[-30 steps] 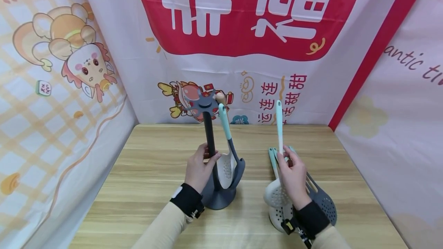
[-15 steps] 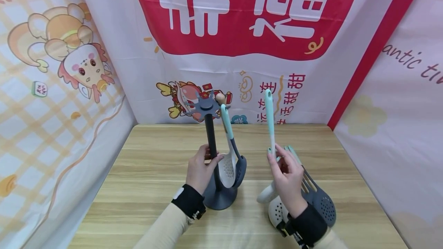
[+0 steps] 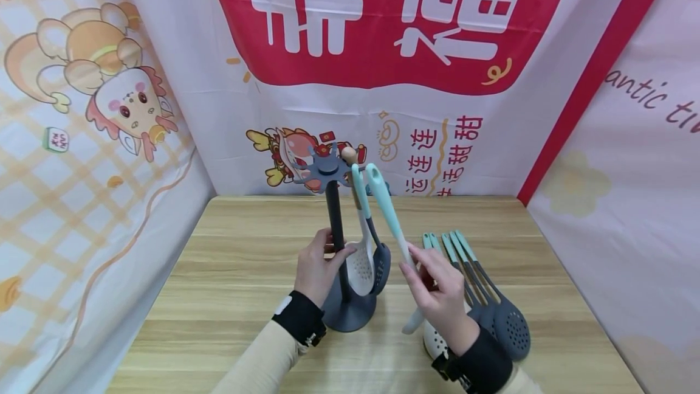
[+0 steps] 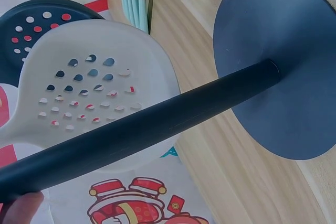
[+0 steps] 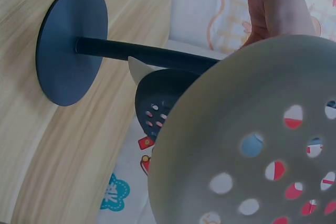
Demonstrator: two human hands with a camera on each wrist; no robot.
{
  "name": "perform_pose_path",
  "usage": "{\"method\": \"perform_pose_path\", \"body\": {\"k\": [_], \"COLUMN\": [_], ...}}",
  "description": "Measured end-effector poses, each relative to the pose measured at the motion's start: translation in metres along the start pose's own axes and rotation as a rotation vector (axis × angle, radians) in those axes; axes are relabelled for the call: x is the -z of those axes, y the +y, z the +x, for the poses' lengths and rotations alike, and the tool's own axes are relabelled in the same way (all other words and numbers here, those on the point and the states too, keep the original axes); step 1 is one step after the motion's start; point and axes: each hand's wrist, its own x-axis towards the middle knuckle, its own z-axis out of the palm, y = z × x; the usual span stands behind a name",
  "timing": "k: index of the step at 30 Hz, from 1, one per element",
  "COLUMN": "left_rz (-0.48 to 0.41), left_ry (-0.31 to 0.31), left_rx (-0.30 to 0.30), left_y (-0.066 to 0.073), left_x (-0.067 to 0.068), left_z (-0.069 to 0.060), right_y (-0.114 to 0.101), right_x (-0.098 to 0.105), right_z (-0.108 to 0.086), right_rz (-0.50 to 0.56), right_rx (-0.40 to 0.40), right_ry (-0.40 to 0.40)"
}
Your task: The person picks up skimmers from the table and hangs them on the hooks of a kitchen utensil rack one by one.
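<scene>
The left hand (image 3: 318, 267) grips the black pole of a utensil stand (image 3: 335, 217); its fingertip shows in the left wrist view. From the stand's top hang a white perforated utensil (image 3: 360, 269) and a dark one (image 3: 381, 267) with a turquoise handle. The right hand (image 3: 440, 290) pinches a utensil with a turquoise and white handle (image 3: 385, 202), whose handle end is close to the right side of the stand's top. Its perforated white head (image 5: 199, 145) fills much of the right wrist view. Whether handle and stand touch, I cannot tell.
Several utensils with turquoise handles lie on the table at the right, among them a dark perforated one (image 3: 514, 328) and a white perforated one (image 3: 434, 340). The wooden table (image 3: 246, 248) ends at a printed cloth backdrop (image 3: 459, 96), with cloth at both sides.
The right hand has moved left with the utensil, and its handle now leans left beside the stand's top. The hanging utensils have swung slightly. The left hand has kept its grip on the pole.
</scene>
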Motion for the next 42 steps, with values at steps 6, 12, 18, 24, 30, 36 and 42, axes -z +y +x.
{"method": "perform_pose_path", "body": {"k": [6,12,18,24,30,36,42], "left_rz": [0.002,0.002,0.004,0.002,0.009,0.010,0.012], "left_ry": [-0.005,-0.004,0.000,0.007,0.013,0.010,0.011], "left_rx": [0.023,0.024,0.021,0.006,-0.002,0.007,0.013], "left_y": [0.001,0.002,0.002,0.001,0.000,0.000,-0.001], "left_x": [0.000,0.000,0.001,0.000,0.000,0.000,-0.001], "left_z": [0.000,-0.001,-0.001,-0.001,-0.001,-0.001,-0.001], "right_y": [-0.004,-0.008,-0.011,-0.012,-0.011,-0.010,-0.009], "right_x": [-0.005,-0.007,-0.008,-0.009,-0.012,-0.012,-0.013], "right_z": [0.001,0.001,-0.001,0.000,0.001,-0.001,-0.003], "right_rz": [0.031,0.024,0.014,-0.002,-0.003,-0.012,-0.028], "right_rx": [0.033,0.021,0.001,0.012,0.059,0.044,0.029], "right_ry": [-0.019,-0.026,-0.043,-0.048,-0.036,-0.043,-0.057]}}
